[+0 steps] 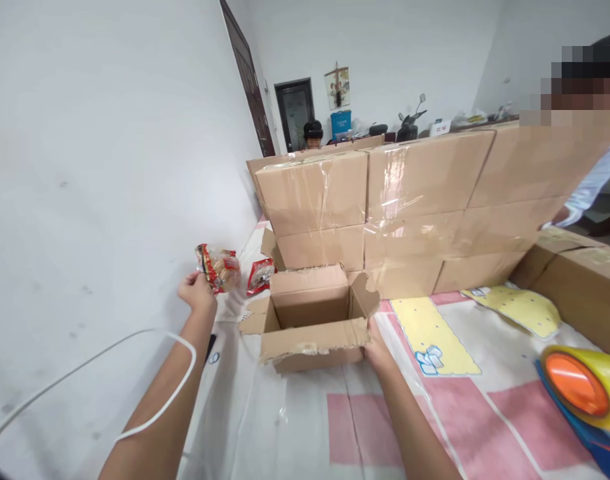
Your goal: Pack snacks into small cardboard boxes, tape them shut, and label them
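Observation:
My left hand holds a clear and red snack packet up in the air, left of an open cardboard box. The box stands on the patterned cloth with its flaps out and its front flap torn. My right hand grips the box at its front right corner. A second red snack packet lies on the surface just behind the box's left flap, near the wall.
A wall of taped cardboard boxes stands behind the open box. A roll of packing tape lies at the right edge. More boxes sit at right, where another person's arm reaches in. A white cable loops over my left forearm.

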Available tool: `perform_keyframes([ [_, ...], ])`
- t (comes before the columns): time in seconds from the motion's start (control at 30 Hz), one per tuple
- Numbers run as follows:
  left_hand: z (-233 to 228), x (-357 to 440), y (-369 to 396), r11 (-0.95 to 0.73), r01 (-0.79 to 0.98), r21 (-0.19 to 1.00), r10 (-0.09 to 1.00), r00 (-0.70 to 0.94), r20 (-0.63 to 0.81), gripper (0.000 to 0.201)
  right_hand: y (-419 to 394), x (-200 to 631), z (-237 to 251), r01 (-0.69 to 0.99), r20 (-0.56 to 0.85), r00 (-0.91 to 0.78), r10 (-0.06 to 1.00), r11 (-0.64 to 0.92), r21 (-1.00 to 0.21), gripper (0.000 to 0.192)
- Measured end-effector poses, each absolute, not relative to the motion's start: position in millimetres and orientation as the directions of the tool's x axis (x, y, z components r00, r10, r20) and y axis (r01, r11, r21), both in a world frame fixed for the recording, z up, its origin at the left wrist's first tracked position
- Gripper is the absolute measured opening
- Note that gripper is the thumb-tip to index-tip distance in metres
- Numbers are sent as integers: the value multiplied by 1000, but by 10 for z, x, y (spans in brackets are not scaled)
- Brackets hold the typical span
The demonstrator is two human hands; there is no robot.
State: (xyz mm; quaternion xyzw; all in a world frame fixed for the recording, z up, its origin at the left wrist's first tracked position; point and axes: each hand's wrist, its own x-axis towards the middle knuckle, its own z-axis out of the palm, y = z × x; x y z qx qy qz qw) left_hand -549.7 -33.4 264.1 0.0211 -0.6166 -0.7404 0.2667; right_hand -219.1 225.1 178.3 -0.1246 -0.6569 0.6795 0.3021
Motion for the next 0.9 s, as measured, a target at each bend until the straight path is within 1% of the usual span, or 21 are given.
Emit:
perform_keyframes([
  [0.1,3045,-4927,-676,-56,494,868,-433,-795,425,9,2198,-2156,1812,-309,269,-773,574,29,-951,66],
  [0.2,3326,-4219,-939,-43,636,771,-428,-709,561,17,2136,-2159,1800,-391,330,-752,570,17,-920,64],
  [0.3,3464,-3665,-1000,-81,723,686,-411,-652,638,31,2097,-2189,1766,-470,385,-695,608,22,-882,68],
  [0.37,3480,-3446,-879,-80,737,672,-366,-648,668,36,2091,-2207,1737,-502,404,-664,629,24,-864,71],
  [0.43,3440,-3332,-648,2,715,700,-283,-671,686,33,2093,-2214,1709,-524,417,-658,627,17,-852,73],
  [0.47,3402,-3304,-510,102,681,725,-220,-695,684,30,2095,-2211,1696,-532,422,-659,622,11,-847,74],
  [0.53,3306,-3290,-236,185,643,743,-111,-738,666,30,2095,-2194,1675,-542,430,-668,607,-1,-840,74],
  [0.57,3256,-3297,-116,224,621,752,-37,-765,643,31,2092,-2182,1667,-547,432,-671,602,-8,-837,73],
  [0.63,3171,-3327,61,321,567,758,131,-820,558,35,2082,-2156,1655,-553,433,-683,588,-30,-832,70],
  [0.67,3143,-3345,114,384,540,750,199,-841,504,38,2075,-2145,1654,-555,432,-689,582,-42,-831,69],
  [0.7,3128,-3361,146,449,513,731,244,-858,452,42,2067,-2136,1655,-558,430,-692,579,-51,-828,67],
  [0.73,3125,-3370,159,513,489,706,266,-872,412,45,2060,-2129,1658,-559,430,-694,578,-56,-827,67],
  [0.8,3148,-3358,146,618,456,641,265,-888,377,51,2047,-2123,1667,-562,430,-693,578,-59,-825,66],
  [0.9,3198,-3235,83,696,468,544,263,-872,414,63,2038,-2128,1670,-561,423,-697,578,-73,-824,62],
])
